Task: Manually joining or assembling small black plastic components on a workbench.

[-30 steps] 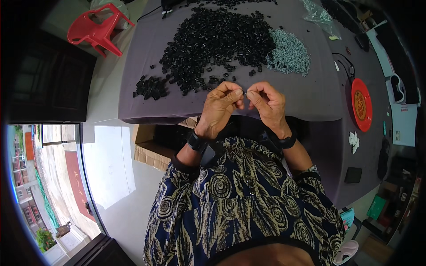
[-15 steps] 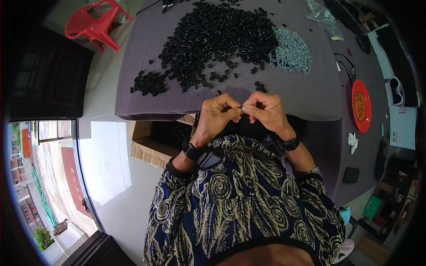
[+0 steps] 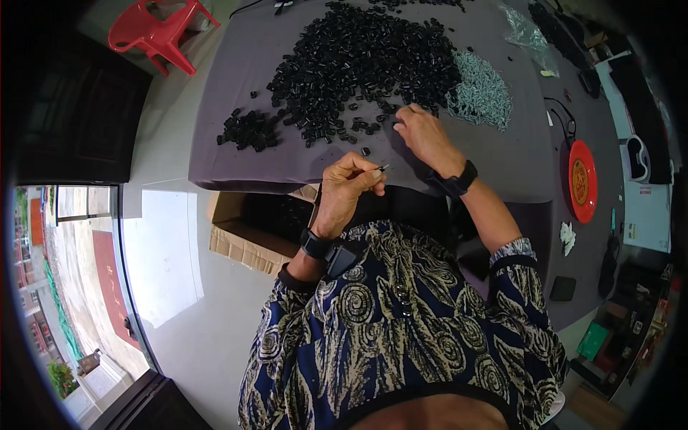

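Note:
My left hand (image 3: 349,185) hovers above the near edge of the purple-covered table (image 3: 236,161), pinching a thin metal pin between thumb and fingers. My right hand (image 3: 421,133) reaches forward onto the cloth, fingertips down among loose black plastic pieces at the near edge of the big black pile (image 3: 362,61). Right of that hand lies a heap of small silvery-grey parts (image 3: 481,93). A smaller cluster of black pieces (image 3: 249,130) sits to the left. Whether the right fingers hold a piece cannot be told.
An open cardboard box (image 3: 251,233) stands on the floor under the table's near edge, by my left wrist. A red plastic chair (image 3: 159,32) is at the far left. A red round disc (image 3: 582,180) and cables lie on the right side.
Both hands were together near my chest, working on one small item. Now the right hand has reached out to the black pieces, while the left stays back holding the pin.

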